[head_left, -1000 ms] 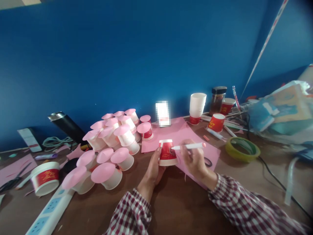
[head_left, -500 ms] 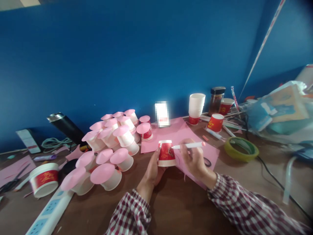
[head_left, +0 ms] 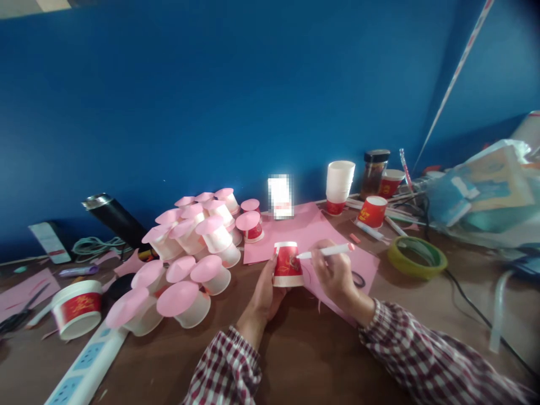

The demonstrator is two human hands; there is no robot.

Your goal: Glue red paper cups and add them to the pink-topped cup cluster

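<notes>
My left hand (head_left: 265,292) grips a red and white paper cup (head_left: 287,265) from its left side and below. The cup stands bottom up in the air over the table. In my right hand (head_left: 337,281) is a white marker pen (head_left: 327,251) with a red end, pinched between thumb and fingers. The pen's tip is at the right side of the cup's red band; whether it touches I cannot tell. Behind the cup lies pink paper (head_left: 291,230), and a black scissor handle loop (head_left: 358,279) shows beside my right hand.
At left stand several upturned cups topped with pink paper discs (head_left: 177,298), near a white power strip (head_left: 88,360) and a black flask (head_left: 116,219). Stacked cups (head_left: 340,185), a lidded jar (head_left: 374,171), a yellow tape roll (head_left: 417,257) and a plastic bag (head_left: 485,191) are at right.
The marker's tip has shifted very slightly at the cup's side. Both hands otherwise keep their hold and place.
</notes>
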